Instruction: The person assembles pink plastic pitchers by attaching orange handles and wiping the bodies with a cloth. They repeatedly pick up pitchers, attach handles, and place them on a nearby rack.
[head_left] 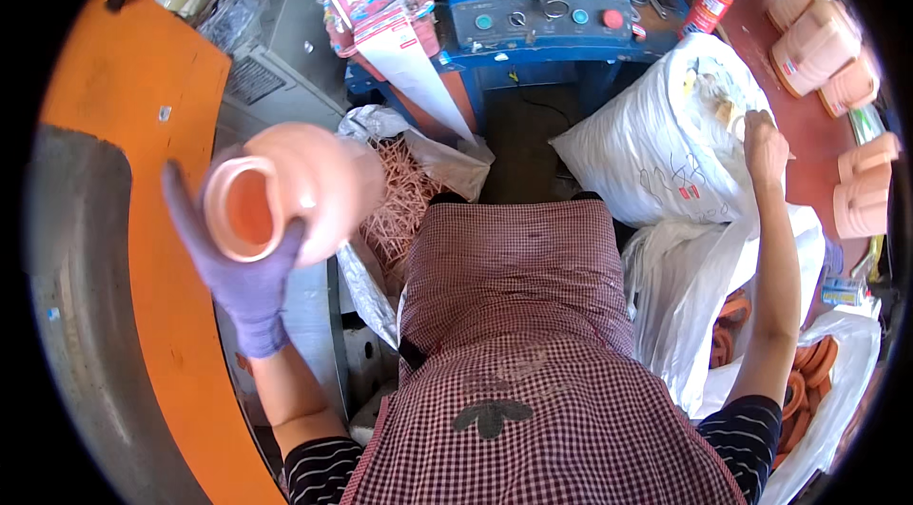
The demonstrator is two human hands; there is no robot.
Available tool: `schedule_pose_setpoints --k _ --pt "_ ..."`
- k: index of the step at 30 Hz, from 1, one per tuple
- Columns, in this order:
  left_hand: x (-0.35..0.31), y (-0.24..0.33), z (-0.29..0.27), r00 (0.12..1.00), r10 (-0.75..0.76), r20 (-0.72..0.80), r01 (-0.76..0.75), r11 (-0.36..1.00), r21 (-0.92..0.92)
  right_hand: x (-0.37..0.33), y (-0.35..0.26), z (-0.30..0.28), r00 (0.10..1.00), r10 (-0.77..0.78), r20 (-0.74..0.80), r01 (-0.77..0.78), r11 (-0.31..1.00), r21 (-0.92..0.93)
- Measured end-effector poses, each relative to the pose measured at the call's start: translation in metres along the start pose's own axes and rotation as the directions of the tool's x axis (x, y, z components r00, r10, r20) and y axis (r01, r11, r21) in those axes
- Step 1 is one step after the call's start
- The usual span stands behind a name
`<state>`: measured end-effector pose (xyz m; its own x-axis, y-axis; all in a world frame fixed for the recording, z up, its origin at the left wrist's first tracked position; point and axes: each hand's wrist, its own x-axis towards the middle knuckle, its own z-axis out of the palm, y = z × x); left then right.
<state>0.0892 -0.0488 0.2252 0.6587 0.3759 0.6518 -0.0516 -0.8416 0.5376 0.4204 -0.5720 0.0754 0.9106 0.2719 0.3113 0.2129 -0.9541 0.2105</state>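
My left hand (249, 281), in a purple-grey glove, grips a pink plastic jar (333, 186) by its neck. The thumb lies on one side of the rim and the fingers on the other, and the round mouth faces the hand. The jar is held up at the left, tilted and slightly blurred. My bare right hand (765, 151) is closed beside the open top of a full white woven sack (656, 144). What its fingers hold, if anything, is too small to make out.
A white bag of thin pink strips (399, 196) lies below the jar. White bags at lower right hold orange-brown rings (808, 372). Several pink containers (818, 53) stand at far right. Ahead is a blue control panel (542, 15); an orange panel (143, 125) runs along the left.
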Motion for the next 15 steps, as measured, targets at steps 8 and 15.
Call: schedule_pose_setpoints --k 8,15 --pt "-0.040 0.035 0.109 0.904 0.161 0.397 0.032 0.899 -0.437 -0.021 -0.269 -0.119 0.896 -0.298 -0.330 0.379 0.124 0.917" --pt "-0.029 0.042 0.108 0.953 0.087 0.289 0.059 0.885 -0.462 -0.082 -0.305 -0.138 0.905 -0.231 -0.358 0.309 -0.221 0.925"
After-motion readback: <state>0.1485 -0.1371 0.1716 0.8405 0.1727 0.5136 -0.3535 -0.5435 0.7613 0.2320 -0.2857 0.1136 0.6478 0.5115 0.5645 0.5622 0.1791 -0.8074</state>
